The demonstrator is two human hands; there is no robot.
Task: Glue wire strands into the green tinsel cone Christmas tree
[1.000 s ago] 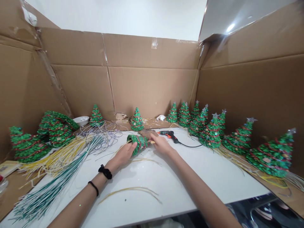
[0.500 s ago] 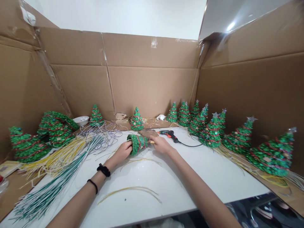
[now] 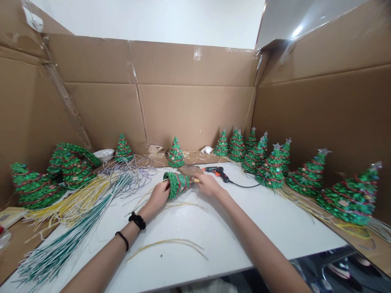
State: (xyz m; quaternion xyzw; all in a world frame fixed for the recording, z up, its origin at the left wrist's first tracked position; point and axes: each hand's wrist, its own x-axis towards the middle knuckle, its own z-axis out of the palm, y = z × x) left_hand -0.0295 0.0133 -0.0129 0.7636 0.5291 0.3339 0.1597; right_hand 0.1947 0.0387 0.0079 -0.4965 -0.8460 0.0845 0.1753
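A small green tinsel Christmas tree (image 3: 177, 185) with red garland is tipped on its side just above the white tabletop, its hollow base facing left. My left hand (image 3: 160, 192) is closed around the rim of that base, some fingers hidden inside it. At the tree's narrow end, my right hand (image 3: 207, 184) is closed on a short yellowish stick-like piece (image 3: 196, 180), whose kind I cannot make out. Behind the hands lies a brown stained pad (image 3: 191, 171), and the nozzle of a black and orange glue gun (image 3: 217, 171) points at it.
Finished trees with stars (image 3: 271, 169) line the right side. More trees (image 3: 76, 169) stand at left, and one tree (image 3: 176, 154) at the back. Bundles of green-white strands (image 3: 76, 232) and yellow strands (image 3: 70, 195) lie at left. Cardboard walls (image 3: 195, 110) enclose the table (image 3: 244, 228).
The right hand and the yellowish piece have shifted slightly at the tree's narrow end. My left wrist has moved a little to the right; the tree stays nearly in place.
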